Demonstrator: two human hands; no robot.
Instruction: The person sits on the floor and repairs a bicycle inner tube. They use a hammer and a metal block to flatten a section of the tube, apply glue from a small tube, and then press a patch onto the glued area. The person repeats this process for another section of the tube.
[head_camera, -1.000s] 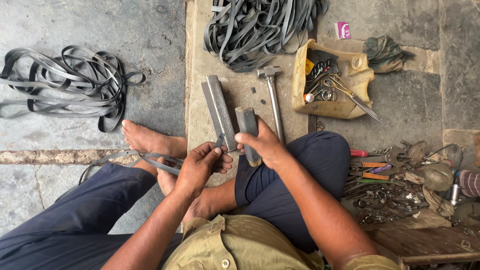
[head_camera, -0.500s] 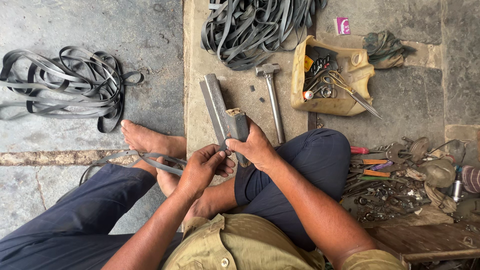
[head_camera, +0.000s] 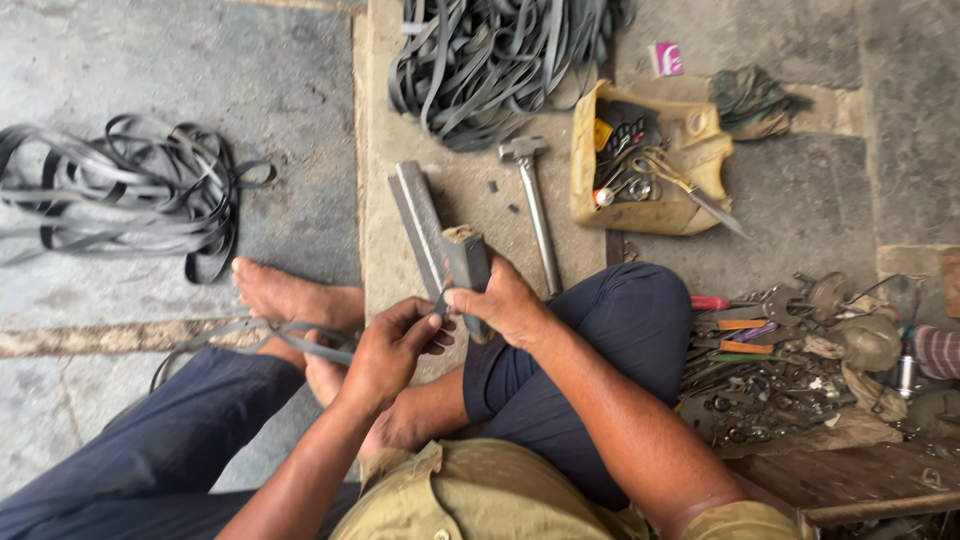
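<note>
I see the right hand (head_camera: 505, 300) clenched round a short grey metal block (head_camera: 467, 262), held upright over the lap beside the long steel bar (head_camera: 420, 225) on the stone slab (head_camera: 470, 200). Left hand (head_camera: 390, 345) fingers pinch a black rubber strip (head_camera: 290, 335) at the block's base. Hammer (head_camera: 535, 205) lies just right.

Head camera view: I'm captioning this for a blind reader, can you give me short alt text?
Seen from above, a person sitting on the ground grips a short grey metal block in the right hand while the left hand pinches a thin black rubber strip beside it. A hammer, a yellow tub of tools and heaps of rubber strips lie around.
</note>
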